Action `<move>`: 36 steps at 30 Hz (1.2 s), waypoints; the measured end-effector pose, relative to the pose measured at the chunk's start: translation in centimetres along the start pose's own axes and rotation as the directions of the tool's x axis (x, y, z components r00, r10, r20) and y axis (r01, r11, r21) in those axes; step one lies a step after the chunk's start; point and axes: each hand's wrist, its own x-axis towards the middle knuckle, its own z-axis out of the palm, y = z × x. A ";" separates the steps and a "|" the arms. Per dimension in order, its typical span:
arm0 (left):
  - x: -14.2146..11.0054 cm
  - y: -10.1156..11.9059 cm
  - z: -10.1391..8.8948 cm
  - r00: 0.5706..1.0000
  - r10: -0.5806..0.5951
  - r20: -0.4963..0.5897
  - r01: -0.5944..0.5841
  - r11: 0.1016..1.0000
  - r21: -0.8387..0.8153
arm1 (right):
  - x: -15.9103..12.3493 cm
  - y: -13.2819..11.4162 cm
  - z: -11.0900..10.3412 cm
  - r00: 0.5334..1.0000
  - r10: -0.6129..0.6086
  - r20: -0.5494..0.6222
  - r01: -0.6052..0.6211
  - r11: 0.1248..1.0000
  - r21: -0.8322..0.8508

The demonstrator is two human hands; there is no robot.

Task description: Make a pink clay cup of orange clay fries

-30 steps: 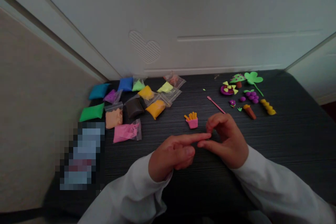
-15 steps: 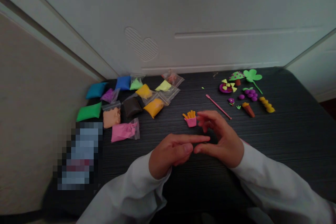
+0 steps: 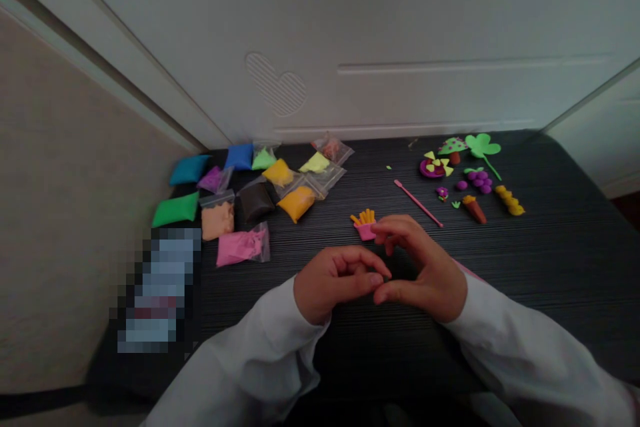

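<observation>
Head view shows our left hand (image 3: 334, 280) and right hand (image 3: 425, 273) meeting fingertip to fingertip low over the dark surface (image 3: 550, 247), the right fingers curled just beside the pink clay fries cup (image 3: 365, 225); for this pinching work we judge it best to keep the wrists resting and press lightly. Whether a bit of clay sits between our fingertips we cannot tell, since the dim light and the fingers themselves hide it.
</observation>
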 end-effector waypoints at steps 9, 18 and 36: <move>-0.4 1.3 -0.6 0.893 0.323 -0.313 -0.148 0.869 0.473 | 0.1 -0.1 -1.7 0.993 0.028 -0.111 -0.021 0.998 0.064; 0.5 -0.1 -0.5 0.863 0.496 0.090 -0.294 0.350 0.889 | 0.7 -0.2 -2.6 0.931 0.358 -0.067 -0.239 0.740 0.629; -0.8 0.4 0.1 0.806 0.564 -0.180 -0.477 0.799 0.367 | 0.0 -1.0 -0.9 0.901 0.354 0.251 -0.434 0.699 0.569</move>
